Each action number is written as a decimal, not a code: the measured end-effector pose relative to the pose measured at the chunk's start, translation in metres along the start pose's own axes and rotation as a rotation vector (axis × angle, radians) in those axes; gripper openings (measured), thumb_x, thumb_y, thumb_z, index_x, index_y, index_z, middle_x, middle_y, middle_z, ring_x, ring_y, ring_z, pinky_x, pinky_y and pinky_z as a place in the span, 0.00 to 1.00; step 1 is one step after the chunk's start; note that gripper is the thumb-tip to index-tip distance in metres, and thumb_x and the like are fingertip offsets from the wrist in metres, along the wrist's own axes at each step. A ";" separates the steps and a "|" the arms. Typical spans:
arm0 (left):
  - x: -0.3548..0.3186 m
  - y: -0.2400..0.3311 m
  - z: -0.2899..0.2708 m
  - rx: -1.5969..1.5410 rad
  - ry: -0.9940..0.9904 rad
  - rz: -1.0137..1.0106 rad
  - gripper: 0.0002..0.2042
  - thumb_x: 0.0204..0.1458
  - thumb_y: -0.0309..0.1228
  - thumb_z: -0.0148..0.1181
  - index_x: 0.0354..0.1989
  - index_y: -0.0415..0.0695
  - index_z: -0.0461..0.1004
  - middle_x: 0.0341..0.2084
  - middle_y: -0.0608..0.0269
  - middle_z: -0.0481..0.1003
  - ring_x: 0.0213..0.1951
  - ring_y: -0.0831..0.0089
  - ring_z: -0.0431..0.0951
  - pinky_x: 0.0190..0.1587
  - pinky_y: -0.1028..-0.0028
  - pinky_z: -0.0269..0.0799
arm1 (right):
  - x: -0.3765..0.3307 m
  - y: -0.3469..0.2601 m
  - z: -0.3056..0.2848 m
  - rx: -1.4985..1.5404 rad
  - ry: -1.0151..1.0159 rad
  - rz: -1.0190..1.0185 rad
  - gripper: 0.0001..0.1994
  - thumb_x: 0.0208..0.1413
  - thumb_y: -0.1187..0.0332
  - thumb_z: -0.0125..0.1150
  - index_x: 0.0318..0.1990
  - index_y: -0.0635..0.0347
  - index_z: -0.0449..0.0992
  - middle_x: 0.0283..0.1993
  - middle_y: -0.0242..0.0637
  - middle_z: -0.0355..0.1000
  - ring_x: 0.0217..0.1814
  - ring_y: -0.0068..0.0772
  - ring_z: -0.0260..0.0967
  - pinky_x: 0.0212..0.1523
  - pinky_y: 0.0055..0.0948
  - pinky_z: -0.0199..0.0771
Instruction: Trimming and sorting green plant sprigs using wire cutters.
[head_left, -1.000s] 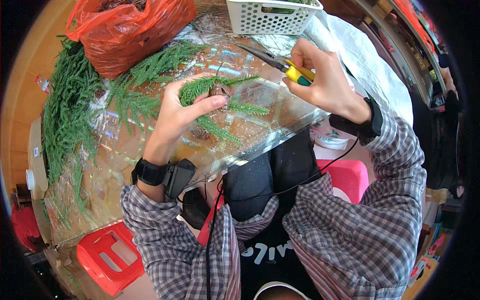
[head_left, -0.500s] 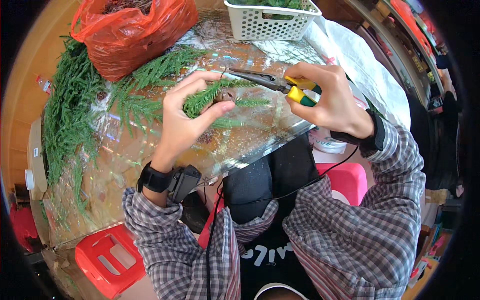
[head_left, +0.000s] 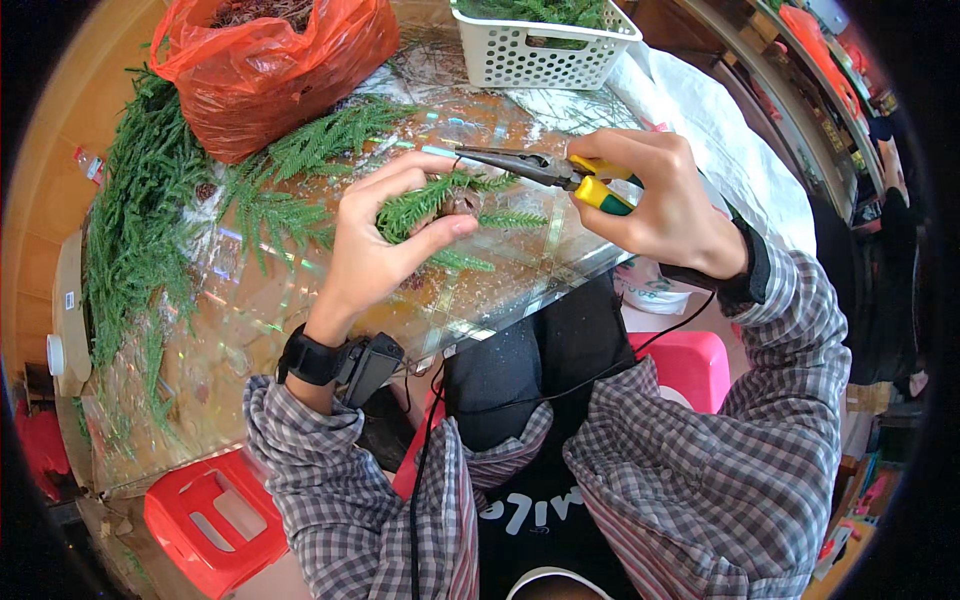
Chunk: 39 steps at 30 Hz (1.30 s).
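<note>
Left hand [head_left: 375, 235]: thumb to the near side, fingers curled behind, grasping a small bunch of evergreen sprigs [head_left: 405, 213] with a brown cone-like piece [head_left: 464, 202] at its centre, partly hidden by the thumb. The bunch is held above the counter [head_left: 225, 360], forward of the person's lap; sprig tips fan out to the right.

Right hand [head_left: 662, 200]: closed around the yellow-and-green handles of needle-nose pliers [head_left: 560, 175], which point left. Their tips meet or nearly meet a thin dark wire [head_left: 457, 162] above the bunch; cannot tell whether the wire is pinched.

Surroundings: heap of evergreen branches [head_left: 140, 230] along the left; red plastic bag [head_left: 270, 95] and white perforated basket [head_left: 540, 58] at the far side.

Handling (judged): bunch light; sprigs springy, needles flexible and apt to bend or shed if squeezed. Brown piece looks firmer but may chip, so a moderate thumb-and-finger pinch at the centre, where the stems seem to gather, is the sound hold. Wire thin, likely bendable, best taken by the plier tips. Pliers rigid, heavier than the bunch; handles give the surest grip.
</note>
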<state>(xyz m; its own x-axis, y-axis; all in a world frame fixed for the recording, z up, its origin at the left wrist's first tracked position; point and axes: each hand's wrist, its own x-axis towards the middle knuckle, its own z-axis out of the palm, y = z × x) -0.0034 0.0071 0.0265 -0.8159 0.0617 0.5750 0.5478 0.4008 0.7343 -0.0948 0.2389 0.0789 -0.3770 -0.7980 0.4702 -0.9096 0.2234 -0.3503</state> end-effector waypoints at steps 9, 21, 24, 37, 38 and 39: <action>-0.006 0.001 0.008 -0.328 0.064 -0.386 0.10 0.48 0.31 0.58 0.29 0.34 0.71 0.33 0.60 0.74 0.35 0.75 0.71 0.40 0.77 0.65 | 0.011 0.006 -0.011 -0.425 0.017 -0.299 0.19 0.28 0.75 0.64 0.34 0.70 0.71 0.30 0.44 0.70 0.29 0.38 0.70 0.29 0.31 0.70; -0.005 0.001 0.007 -1.045 0.148 -0.648 0.10 0.51 0.33 0.54 0.21 0.43 0.66 0.27 0.62 0.73 0.36 0.76 0.74 0.36 0.76 0.69 | 0.032 0.005 -0.014 -0.724 0.073 -0.532 0.22 0.27 0.73 0.64 0.37 0.67 0.70 0.31 0.39 0.69 0.29 0.37 0.66 0.28 0.31 0.67; -0.005 0.000 0.005 -0.936 0.146 -0.570 0.10 0.51 0.33 0.54 0.22 0.43 0.66 0.27 0.62 0.73 0.36 0.76 0.74 0.37 0.75 0.70 | 0.026 0.005 -0.010 -0.624 0.050 -0.416 0.22 0.27 0.73 0.64 0.37 0.65 0.70 0.31 0.38 0.69 0.29 0.36 0.65 0.28 0.30 0.66; -0.005 0.006 0.004 -0.893 0.145 -0.522 0.08 0.51 0.31 0.55 0.24 0.43 0.66 0.21 0.72 0.66 0.35 0.74 0.76 0.36 0.75 0.71 | 0.024 0.000 -0.013 -0.648 0.093 -0.419 0.23 0.25 0.71 0.65 0.37 0.64 0.70 0.31 0.37 0.68 0.28 0.37 0.65 0.27 0.31 0.64; -0.005 0.005 0.004 -0.893 0.149 -0.513 0.08 0.51 0.31 0.55 0.24 0.43 0.66 0.20 0.72 0.66 0.36 0.73 0.76 0.36 0.75 0.71 | 0.024 -0.001 -0.013 -0.651 0.102 -0.418 0.23 0.25 0.71 0.65 0.37 0.64 0.71 0.31 0.37 0.68 0.29 0.37 0.65 0.27 0.31 0.65; -0.006 0.005 0.004 -0.893 0.149 -0.512 0.08 0.51 0.31 0.55 0.24 0.43 0.66 0.20 0.72 0.66 0.36 0.73 0.76 0.36 0.75 0.71 | 0.024 -0.002 -0.014 -0.651 0.102 -0.418 0.23 0.25 0.71 0.65 0.37 0.64 0.71 0.31 0.37 0.68 0.29 0.37 0.65 0.27 0.31 0.65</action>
<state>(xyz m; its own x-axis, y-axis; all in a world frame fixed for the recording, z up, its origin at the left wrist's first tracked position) 0.0032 0.0124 0.0255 -0.9915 -0.0633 0.1134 0.1299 -0.4792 0.8681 -0.1047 0.2273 0.1020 0.0345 -0.8401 0.5413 -0.8870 0.2238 0.4039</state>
